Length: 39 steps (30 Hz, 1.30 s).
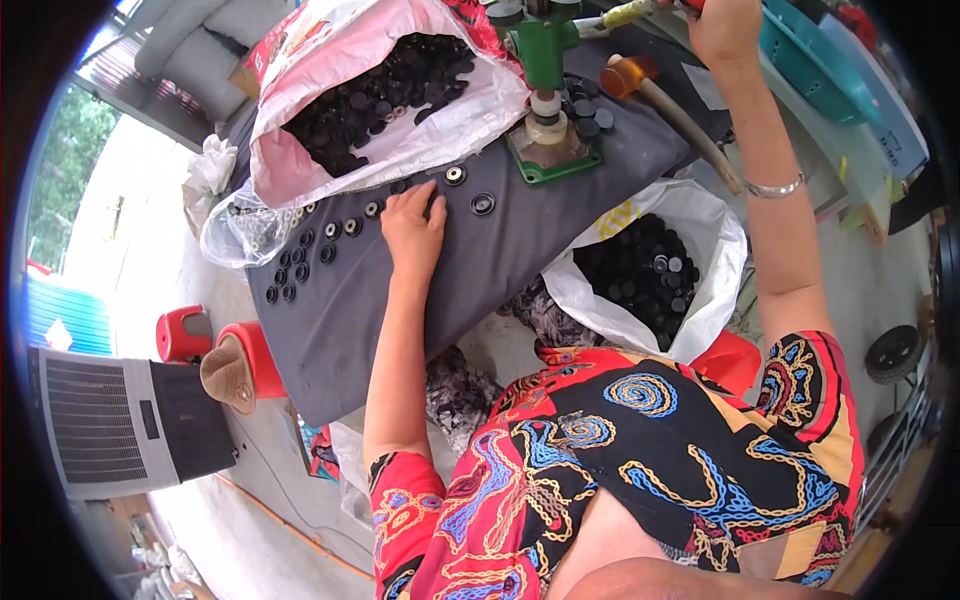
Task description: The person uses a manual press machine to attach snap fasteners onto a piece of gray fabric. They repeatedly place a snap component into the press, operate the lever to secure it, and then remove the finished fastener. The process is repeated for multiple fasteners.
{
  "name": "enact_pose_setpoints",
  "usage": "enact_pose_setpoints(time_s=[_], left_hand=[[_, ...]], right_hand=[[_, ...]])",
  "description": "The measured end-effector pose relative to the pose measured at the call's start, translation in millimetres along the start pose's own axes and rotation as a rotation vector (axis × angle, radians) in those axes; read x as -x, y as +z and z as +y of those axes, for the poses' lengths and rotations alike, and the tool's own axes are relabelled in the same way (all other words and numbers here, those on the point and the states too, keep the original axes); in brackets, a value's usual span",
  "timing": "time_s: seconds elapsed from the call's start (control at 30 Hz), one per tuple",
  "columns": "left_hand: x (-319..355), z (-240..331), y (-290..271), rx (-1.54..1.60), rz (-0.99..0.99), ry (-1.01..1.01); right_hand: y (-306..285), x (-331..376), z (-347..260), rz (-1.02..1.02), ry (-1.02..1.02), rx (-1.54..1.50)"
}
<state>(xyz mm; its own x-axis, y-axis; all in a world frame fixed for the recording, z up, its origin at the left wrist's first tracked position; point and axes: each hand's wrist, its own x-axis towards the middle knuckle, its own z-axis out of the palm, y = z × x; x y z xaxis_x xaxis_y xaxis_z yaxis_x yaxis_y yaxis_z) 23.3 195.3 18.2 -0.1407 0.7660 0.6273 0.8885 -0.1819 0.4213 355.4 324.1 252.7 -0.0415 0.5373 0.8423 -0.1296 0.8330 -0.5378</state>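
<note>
Round black discs (482,204) (probably plastic) on creased grey cloth (330,335)

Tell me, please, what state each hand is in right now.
Left hand: partly curled among black round pieces; whether it holds one cannot be told.
Right hand: closed on the lever of the green press.

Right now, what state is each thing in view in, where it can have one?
Left hand, fingers partly spread, at the dark cloth
Right hand, raised at the lever; grip partly out of frame
Green press, upright
Mallet, lying down, unheld
Red-and-white sack, open, holding black pieces
White sack, open, holding similar pieces
Air cooler, upright; on or off unclear
</note>
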Motion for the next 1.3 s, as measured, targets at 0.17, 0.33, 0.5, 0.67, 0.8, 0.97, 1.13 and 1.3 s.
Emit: enact_pose_setpoints(time_s=[0.17,0.33,0.5,0.67,0.8,0.97,1.13,1.3], left_hand=[[-14,4,32,0.088,0.009,-0.128],[-17,6,37,0.001,-0.045,-0.143],[-19,10,34,-0.041,-0.073,-0.105],[-21,8,39,-0.012,0.005,-0.029],[-17,5,40,-0.034,0.009,-0.067],[-18,16,40,0.036,0.025,-0.136],[-19,20,28,0.056,-0.088,-0.181],[-26,9,37,-0.001,-0.063,-0.044]], right_hand=[[2,0,-2,0.009,0.075,-0.055],[4,1,-2,0.046,0.100,-0.100],[4,0,-4,0.038,0.080,-0.080],[4,-1,-5,0.033,0.066,-0.088],[6,1,-3,0.036,0.090,-0.135],[1,4,-10,0.011,0.058,-0.120],[0,6,4,-0.016,0.012,0.127],[10,0,0,0.102,0.148,-0.248]])
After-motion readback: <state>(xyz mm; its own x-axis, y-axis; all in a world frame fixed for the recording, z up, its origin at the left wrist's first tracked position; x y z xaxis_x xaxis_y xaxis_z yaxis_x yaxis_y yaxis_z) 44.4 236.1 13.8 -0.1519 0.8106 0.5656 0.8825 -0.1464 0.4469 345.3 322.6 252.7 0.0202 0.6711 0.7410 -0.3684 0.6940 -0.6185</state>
